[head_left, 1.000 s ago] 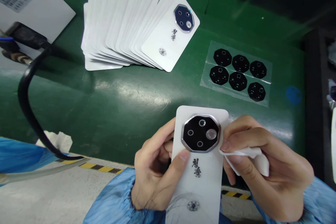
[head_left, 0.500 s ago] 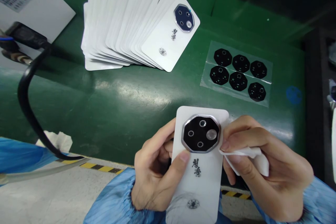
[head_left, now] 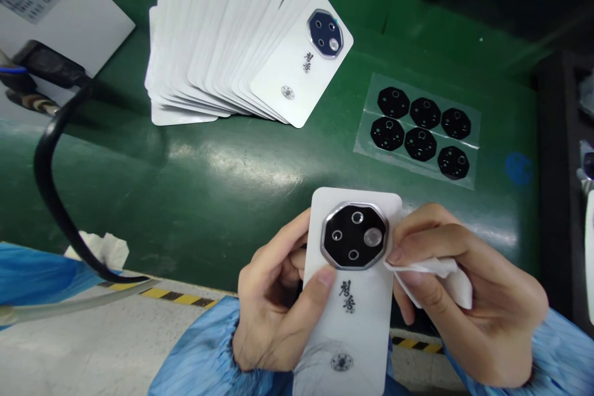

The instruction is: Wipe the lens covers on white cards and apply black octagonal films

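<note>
My left hand (head_left: 283,297) grips a white phone back cover (head_left: 366,328) by its left side, the thumb lying just under the camera panel. That black octagonal camera panel (head_left: 348,250) has a silver rim and several round lens openings. Dark lettering and a round emblem are printed below it. My right hand (head_left: 468,291) pinches a folded white wipe (head_left: 457,281) between thumb and fingers. The wipe's tip is at the lower right edge of the camera rim; whether it touches the rim I cannot tell. Part of the left fingers is hidden behind the cover.
A fanned stack of white phone back covers (head_left: 223,43) lies on the green table (head_left: 223,198). Right of it rests a clear sheet (head_left: 366,142) with several black octagonal pieces. At left are a black cable (head_left: 41,161), a crumpled tissue (head_left: 114,250) and a white box (head_left: 93,6).
My right hand and the wipe have shifted very slightly left along the camera rim. The left hand and the cover stay almost in the same place.
</note>
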### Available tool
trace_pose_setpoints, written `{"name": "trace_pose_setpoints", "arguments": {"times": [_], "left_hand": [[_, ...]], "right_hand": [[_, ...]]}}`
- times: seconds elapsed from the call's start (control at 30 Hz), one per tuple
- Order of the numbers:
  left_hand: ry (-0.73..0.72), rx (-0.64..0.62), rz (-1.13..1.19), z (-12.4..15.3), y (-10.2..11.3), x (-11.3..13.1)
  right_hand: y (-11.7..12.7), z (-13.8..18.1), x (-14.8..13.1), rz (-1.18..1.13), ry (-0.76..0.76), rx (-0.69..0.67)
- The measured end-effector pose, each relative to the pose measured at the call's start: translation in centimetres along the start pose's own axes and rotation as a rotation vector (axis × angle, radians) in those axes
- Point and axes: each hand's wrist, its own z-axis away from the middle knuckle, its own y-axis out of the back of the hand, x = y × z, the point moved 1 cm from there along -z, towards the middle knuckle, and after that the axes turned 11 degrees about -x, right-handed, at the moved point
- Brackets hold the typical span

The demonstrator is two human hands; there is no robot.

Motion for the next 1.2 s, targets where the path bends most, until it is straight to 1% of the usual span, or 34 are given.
{"name": "trace_pose_setpoints", "arguments": {"times": [0.2,0.4,0.7,0.87,1.0,1.13,1.2], "left_hand": [[0.040,0.013,-0.011,0.05,0.01,0.17],[0.040,0.035,-0.039,0.08,0.14,0.22],[0.025,0.023,-0.060,0.05,0.38,0.00],[-0.044,-0.060,-0.063,-0.12,0.59,-0.25],[0.011,0.026,-0.044,-0.03,0.29,0.01],[0.015,0.014,-0.052,0.08,0.07,0.26],[0.013,0.004,-0.054,0.11,0.06,0.24]], "right_hand": [[0.16,-0.03,-0.09,0.059,0.011,-0.008],[0.11,-0.04,-0.04,0.065,-0.001,-0.011],[0.21,-0.16,-0.02,0.072,0.002,-0.012],[0.24,-0.18,0.13,0.070,-0.002,-0.018],[0.18,-0.19,0.27,0.076,0.004,-0.008],[0.12,-0.42,-0.06,0.081,0.022,0.003],[0.17,-0.66,-0.32,0.136,0.056,-0.007]]}}
